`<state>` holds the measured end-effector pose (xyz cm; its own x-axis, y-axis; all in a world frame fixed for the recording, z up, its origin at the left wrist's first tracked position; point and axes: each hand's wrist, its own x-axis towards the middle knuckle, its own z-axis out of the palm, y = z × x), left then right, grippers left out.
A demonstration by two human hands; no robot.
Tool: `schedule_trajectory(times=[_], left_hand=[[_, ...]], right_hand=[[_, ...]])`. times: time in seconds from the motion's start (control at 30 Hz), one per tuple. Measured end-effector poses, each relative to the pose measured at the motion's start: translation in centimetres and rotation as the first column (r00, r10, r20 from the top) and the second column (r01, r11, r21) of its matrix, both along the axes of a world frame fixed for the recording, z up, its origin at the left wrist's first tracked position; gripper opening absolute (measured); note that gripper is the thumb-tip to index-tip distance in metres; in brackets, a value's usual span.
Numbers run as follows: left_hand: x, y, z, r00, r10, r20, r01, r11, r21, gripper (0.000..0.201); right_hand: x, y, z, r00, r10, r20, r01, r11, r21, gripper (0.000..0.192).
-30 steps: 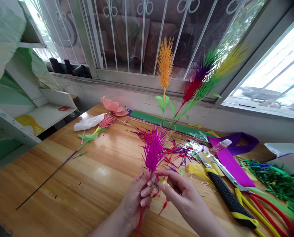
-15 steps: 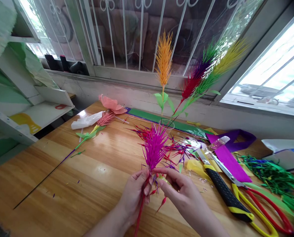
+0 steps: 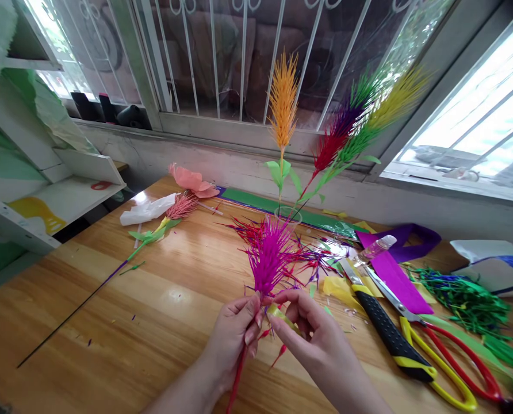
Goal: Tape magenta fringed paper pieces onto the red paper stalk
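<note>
Over the near centre of the glossy brown wooden desk (image 3: 165, 339), your left hand (image 3: 233, 330) pinches a thin red stem (image 3: 237, 376) just below its bristly magenta flower head (image 3: 267, 261); your right hand (image 3: 314, 333) grips a small translucent yellow roll (image 3: 283, 316) alongside. A loosened left pinch could let the head twist.

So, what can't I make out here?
In the head view:
Red stem: upper part hidden by the left fingers; lower end cut off by the bottom edge.
Yellow band: partly covered by the right fingers.
Clear container: lower part masked by the magenta spike.
Black objects, back left: too small and dark to name.
</note>
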<state>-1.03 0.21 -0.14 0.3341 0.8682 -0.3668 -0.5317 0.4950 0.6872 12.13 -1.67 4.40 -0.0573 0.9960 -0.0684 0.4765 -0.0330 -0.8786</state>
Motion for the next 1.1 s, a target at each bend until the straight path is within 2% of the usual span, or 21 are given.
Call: schedule_trajectory(times=[0.13, 0.27, 0.4, 0.63, 0.87, 1.1], left_hand=[[-0.4, 0.3, 0.0, 0.980, -0.024, 0.198, 0.040, 0.996, -0.074, 0.029], [-0.7, 0.4, 0.0, 0.949, -0.131, 0.287, 0.149, 0.988, -0.039, 0.035], [-0.5, 0.4, 0.1, 0.971, -0.109, 0.213, 0.119, 0.992, -0.038, 0.036], [0.0, 0.6, 0.1, 0.996, 0.087, 0.035, -0.086, 0.996, -0.013, 0.034], [-0.4, 0.4, 0.3, 0.998, -0.007, 0.068, 0.007, 1.000, 0.001, 0.030], [-0.6, 0.4, 0.4, 0.991, 0.032, 0.133, -0.028, 0.999, -0.030, 0.029]], right_hand=[[0.0, -0.4, -0.2, 0.991, -0.026, -0.134, 0.031, 0.999, 0.036, 0.026], [-0.5, -0.5, -0.1, 0.975, -0.076, -0.207, 0.088, 0.995, 0.049, 0.028], [-0.7, -0.6, -0.1, 0.972, -0.072, -0.222, 0.078, 0.997, 0.019, 0.030], [-0.4, -0.7, -0.4, 0.981, -0.064, -0.184, 0.075, 0.996, 0.053, 0.025], [-0.3, -1.0, -0.7, 0.996, -0.022, -0.089, 0.043, 0.970, 0.241, 0.020], [-0.4, -1.1, -1.2, 0.997, 0.004, -0.071, 0.017, 0.956, 0.294, 0.017]])
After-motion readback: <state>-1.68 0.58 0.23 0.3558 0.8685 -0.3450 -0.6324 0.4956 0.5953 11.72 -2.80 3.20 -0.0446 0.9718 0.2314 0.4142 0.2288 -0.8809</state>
